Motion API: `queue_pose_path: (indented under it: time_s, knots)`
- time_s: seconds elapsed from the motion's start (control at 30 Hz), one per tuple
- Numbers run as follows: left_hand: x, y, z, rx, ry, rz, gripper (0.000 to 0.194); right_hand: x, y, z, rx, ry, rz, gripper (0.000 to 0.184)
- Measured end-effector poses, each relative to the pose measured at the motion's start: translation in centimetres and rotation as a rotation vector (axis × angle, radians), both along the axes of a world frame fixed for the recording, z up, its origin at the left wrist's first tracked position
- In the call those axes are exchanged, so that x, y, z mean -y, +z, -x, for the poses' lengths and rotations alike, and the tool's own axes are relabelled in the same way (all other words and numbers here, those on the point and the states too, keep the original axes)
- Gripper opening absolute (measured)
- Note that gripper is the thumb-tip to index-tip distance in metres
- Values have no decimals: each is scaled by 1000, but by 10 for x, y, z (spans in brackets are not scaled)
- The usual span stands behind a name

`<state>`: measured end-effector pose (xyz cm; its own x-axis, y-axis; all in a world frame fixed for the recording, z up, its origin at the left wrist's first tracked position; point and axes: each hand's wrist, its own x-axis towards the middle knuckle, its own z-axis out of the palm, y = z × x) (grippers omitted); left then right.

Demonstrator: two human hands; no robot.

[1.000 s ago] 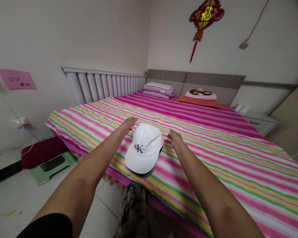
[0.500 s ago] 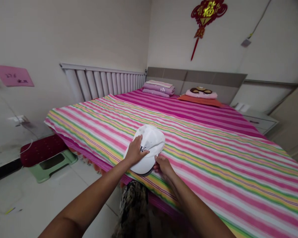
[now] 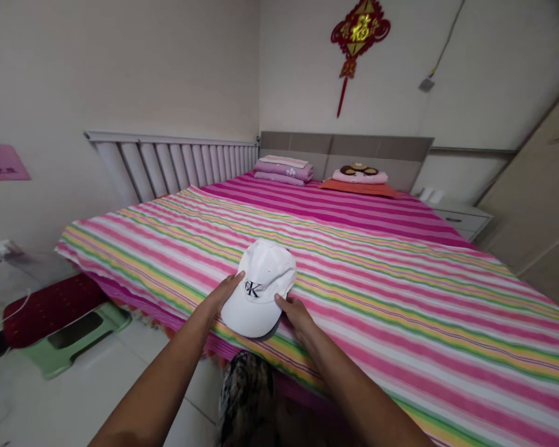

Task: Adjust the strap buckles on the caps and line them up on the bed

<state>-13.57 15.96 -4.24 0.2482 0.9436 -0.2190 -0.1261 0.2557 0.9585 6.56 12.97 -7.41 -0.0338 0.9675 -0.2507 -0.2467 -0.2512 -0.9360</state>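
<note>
A white baseball cap point(image 3: 268, 270) with dark letters on its front is at the near edge of the bed, its brim toward me. My left hand point(image 3: 224, 293) grips the cap's left side, thumb on top near the letters and the other fingers mostly hidden. On the opposite side, my right hand point(image 3: 294, 313) pinches the cap where brim and crown meet, thumb above. Beneath the cap lies a striped bedsheet point(image 3: 377, 298) in pink, white, yellow and green.
Folded purple bedding point(image 3: 284, 171) and a pink pillow point(image 3: 361, 176) lie by the headboard point(image 3: 372, 149). A white radiator point(image 3: 177, 164) runs along the left wall. On the floor at left stands a green stool point(image 3: 74, 341) beside a dark red cushion point(image 3: 51, 310). A nightstand point(image 3: 461, 218) stands at right.
My left hand has moved off the front of the cap to its left side, uncovering the letters. The right hand keeps its hold. The whole view has shifted slightly.
</note>
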Motion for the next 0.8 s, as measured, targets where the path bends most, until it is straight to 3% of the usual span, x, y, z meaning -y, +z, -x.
queue_pose_path:
  time_s: [0.17,0.37,0.57,0.8]
  knots:
    - [-7,-9,-4,62,-45,70,60,-1,0,0,-85,29,19,37]
    - [-8,-5,-8,108,-53,55,58,2,2,-2,-206,51,1,39]
    - [-9,0,-21,51,-53,-7,58,6,5,-8,-209,-67,-14,37]
    - [-12,-6,-38,14,-87,-21,62,11,1,-24,-108,-178,-5,37]
